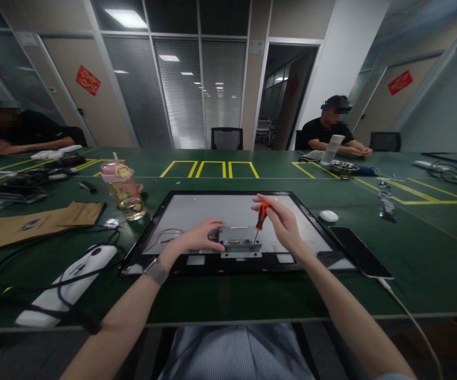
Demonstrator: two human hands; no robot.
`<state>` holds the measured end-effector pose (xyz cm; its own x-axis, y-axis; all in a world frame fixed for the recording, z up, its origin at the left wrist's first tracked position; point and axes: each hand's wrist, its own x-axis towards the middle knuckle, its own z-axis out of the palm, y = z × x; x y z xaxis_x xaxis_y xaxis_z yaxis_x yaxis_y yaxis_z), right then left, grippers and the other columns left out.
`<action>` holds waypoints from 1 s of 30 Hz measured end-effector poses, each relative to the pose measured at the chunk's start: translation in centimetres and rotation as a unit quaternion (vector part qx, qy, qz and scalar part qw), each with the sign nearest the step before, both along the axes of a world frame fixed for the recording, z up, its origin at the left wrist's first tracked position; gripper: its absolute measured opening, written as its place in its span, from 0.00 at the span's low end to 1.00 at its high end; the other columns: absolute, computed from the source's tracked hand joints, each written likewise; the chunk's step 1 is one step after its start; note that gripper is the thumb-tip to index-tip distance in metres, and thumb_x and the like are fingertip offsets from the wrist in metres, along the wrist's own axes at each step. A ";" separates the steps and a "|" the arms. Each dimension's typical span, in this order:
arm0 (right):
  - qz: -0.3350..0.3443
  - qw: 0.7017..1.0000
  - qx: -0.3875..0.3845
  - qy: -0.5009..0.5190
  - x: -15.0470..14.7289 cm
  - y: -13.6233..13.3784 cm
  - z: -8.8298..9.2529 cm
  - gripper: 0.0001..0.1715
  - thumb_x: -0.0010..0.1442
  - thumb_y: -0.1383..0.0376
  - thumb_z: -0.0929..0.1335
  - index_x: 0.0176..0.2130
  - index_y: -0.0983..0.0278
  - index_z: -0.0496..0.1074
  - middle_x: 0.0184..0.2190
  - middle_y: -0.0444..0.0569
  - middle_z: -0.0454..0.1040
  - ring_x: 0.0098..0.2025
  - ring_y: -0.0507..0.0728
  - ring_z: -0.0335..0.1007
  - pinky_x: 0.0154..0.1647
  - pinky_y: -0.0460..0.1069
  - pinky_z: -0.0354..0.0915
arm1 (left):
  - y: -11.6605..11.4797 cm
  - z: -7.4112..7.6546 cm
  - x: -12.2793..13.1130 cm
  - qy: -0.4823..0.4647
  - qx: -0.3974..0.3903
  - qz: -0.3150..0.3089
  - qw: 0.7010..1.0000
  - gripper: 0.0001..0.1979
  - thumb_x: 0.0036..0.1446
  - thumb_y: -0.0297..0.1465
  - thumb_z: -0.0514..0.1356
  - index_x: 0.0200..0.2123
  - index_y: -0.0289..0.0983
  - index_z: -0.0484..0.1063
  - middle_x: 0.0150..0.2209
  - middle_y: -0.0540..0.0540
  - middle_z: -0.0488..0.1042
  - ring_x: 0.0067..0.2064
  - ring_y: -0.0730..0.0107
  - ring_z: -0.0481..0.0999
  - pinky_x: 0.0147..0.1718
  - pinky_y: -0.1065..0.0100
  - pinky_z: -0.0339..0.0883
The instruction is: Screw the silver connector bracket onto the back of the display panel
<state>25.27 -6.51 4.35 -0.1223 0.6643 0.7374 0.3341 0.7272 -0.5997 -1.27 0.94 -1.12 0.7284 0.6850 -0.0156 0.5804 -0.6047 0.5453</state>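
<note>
A flat display panel [228, 208] with a black frame lies face down or back up, I cannot tell which, on the green table. On its near edge sits a metal bracket [241, 253] with a row of ports. My left hand [197, 236] grips the bracket's left end, thumb in front and fingers behind. A red and black screwdriver [262, 215] stands nearly upright, its tip at the bracket's right part. Around its handle top are the fingers of my right hand [282, 219]. Thin wires [163, 235] lie on the panel left of my left hand.
At left are a pink-lidded bottle [123, 190], a brown paper bag [34, 224] and a white power strip [68, 282] with cables. A phone [359, 250] on a cable and a white mouse [329, 216] lie at right. Two people sit across the table [224, 301].
</note>
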 end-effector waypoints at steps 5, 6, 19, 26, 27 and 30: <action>-0.102 0.993 0.059 -0.010 -0.3 -0.1 0.2 0.10 0.58 0.64 0.69 0.42 0.58 0.74 0.32 0.47 0.71 0.36 0.57 0.69 0.41 0.54 0.65 | 0.0 0.0 0.0 0.001 0.001 -0.001 1.000 0.41 0.45 0.53 0.63 0.60 0.43 0.60 0.64 0.43 0.55 0.65 0.53 0.54 0.63 0.56 0.49; -0.112 0.991 0.066 -0.009 -0.3 -0.1 0.3 0.08 0.57 0.64 0.69 0.39 0.59 0.74 0.31 0.46 0.70 0.35 0.57 0.69 0.40 0.54 0.65 | 0.0 0.1 0.0 0.000 0.003 -0.003 1.000 0.41 0.45 0.53 0.63 0.60 0.44 0.60 0.64 0.44 0.55 0.65 0.53 0.54 0.63 0.56 0.49; -0.117 0.989 0.084 -0.022 -0.4 -0.2 0.2 0.09 0.58 0.64 0.69 0.41 0.58 0.74 0.34 0.47 0.69 0.37 0.58 0.68 0.42 0.55 0.64 | 0.0 0.0 0.0 -0.003 0.012 -0.003 1.000 0.40 0.45 0.53 0.63 0.60 0.44 0.61 0.63 0.43 0.57 0.64 0.54 0.55 0.62 0.57 0.50; -0.052 0.996 0.062 -0.031 -0.3 -0.4 0.3 0.16 0.65 0.66 0.60 0.50 0.58 0.70 0.41 0.50 0.73 0.44 0.58 0.69 0.46 0.56 0.65 | 0.1 -0.2 -0.1 -0.003 0.010 -0.005 1.000 0.41 0.45 0.54 0.62 0.60 0.42 0.60 0.64 0.43 0.56 0.64 0.54 0.56 0.62 0.56 0.50; -0.060 0.995 0.067 -0.032 -0.4 -0.4 0.3 0.16 0.64 0.66 0.61 0.50 0.58 0.70 0.39 0.50 0.73 0.42 0.58 0.70 0.45 0.56 0.65 | 0.1 -0.3 -0.1 0.000 0.009 -0.002 1.000 0.41 0.45 0.54 0.62 0.60 0.43 0.60 0.64 0.43 0.56 0.64 0.53 0.55 0.62 0.56 0.49; -0.102 0.990 0.089 -0.033 -0.5 -0.4 0.3 0.13 0.60 0.65 0.66 0.46 0.58 0.73 0.35 0.48 0.71 0.38 0.57 0.69 0.41 0.54 0.65 | 0.1 -0.3 -0.1 0.004 0.004 0.005 1.000 0.41 0.45 0.54 0.62 0.60 0.43 0.59 0.64 0.44 0.55 0.64 0.53 0.54 0.63 0.55 0.48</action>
<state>24.78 -6.92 4.60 -0.0513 0.5404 0.8398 0.5196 0.7326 -0.4397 -1.34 1.07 -1.42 0.7210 0.6927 -0.0158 0.5908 -0.6027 0.5364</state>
